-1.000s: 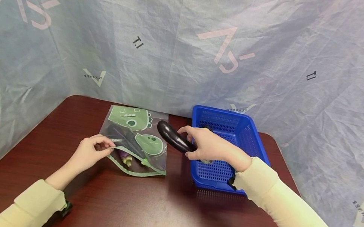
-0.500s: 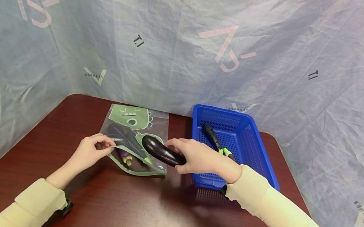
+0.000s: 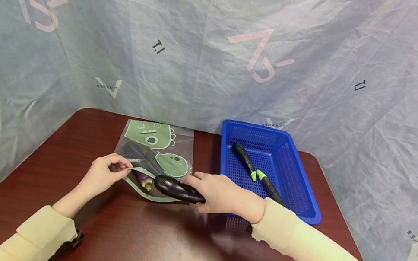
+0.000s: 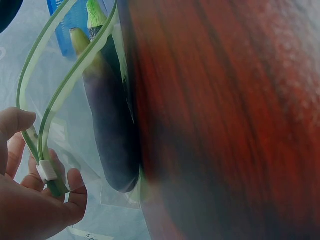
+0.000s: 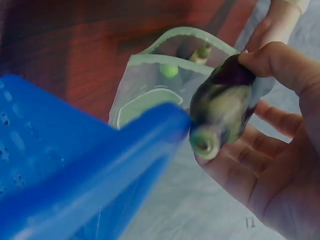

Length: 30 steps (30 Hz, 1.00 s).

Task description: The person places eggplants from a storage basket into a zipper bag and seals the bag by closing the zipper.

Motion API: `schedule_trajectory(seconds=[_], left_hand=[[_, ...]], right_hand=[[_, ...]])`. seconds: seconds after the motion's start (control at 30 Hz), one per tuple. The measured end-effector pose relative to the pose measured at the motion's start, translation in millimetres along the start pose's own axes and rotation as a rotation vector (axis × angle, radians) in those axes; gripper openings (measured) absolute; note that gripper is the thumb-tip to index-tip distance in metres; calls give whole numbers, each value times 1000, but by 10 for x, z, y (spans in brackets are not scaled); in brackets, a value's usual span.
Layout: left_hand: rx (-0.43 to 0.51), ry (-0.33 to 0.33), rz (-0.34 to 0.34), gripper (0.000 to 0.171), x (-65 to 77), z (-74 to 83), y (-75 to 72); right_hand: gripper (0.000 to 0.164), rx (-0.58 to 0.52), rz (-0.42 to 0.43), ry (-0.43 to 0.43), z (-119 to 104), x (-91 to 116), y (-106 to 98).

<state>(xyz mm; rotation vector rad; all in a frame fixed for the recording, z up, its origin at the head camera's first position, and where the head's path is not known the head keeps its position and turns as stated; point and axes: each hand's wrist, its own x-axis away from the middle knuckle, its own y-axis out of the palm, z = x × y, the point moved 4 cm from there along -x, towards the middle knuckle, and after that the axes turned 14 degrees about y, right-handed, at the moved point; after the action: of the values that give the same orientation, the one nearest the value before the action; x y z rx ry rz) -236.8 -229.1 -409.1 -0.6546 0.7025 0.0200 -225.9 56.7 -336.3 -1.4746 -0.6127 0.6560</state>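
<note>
A dark glossy eggplant (image 3: 178, 189) is gripped by my right hand (image 3: 220, 195), its rounded end over the mouth of a clear zip bag (image 3: 187, 145) with green dinosaur prints. The right wrist view shows the stem end of that eggplant (image 5: 220, 112) between thumb and fingers. My left hand (image 3: 107, 173) pinches the left corner of the bag's mouth, which gapes. Near the fingers in the left wrist view is the bag's white zip slider (image 4: 47, 171). Inside the bag lie eggplants, one with a pale stem (image 4: 107, 120), another with a bright green end (image 4: 95, 17).
A blue perforated basket (image 3: 304, 185) stands on the right of the dark red table (image 3: 132, 243). Two dark eggplants with green ends, one farther back (image 3: 244, 156) and one nearer (image 3: 272, 189), lie in it. Behind hangs a grey printed cloth (image 3: 202, 60).
My right hand has carried the eggplant from above the basket leftward and toward me to the bag's mouth. The basket's contents have come into view. My left hand stays at the bag's corner.
</note>
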Motion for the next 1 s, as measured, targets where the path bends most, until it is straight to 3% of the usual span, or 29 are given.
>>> schedule_trajectory(seconds=[0.33, 0.73, 0.87, 1.0], left_hand=[[-17, -16, -17, 11, 7, -40, 13], [-18, -12, -16, 10, 13, -19, 2], [-29, -11, -13, 11, 7, 10, 2], [-37, -8, -6, 13, 1, 15, 7]], right_hand=[[63, 201, 24, -30, -178, 3, 112], [41, 385, 228, -89, -283, 3, 295], [32, 409, 263, -82, -292, -2, 357], [34, 439, 275, -69, -304, -4, 405]])
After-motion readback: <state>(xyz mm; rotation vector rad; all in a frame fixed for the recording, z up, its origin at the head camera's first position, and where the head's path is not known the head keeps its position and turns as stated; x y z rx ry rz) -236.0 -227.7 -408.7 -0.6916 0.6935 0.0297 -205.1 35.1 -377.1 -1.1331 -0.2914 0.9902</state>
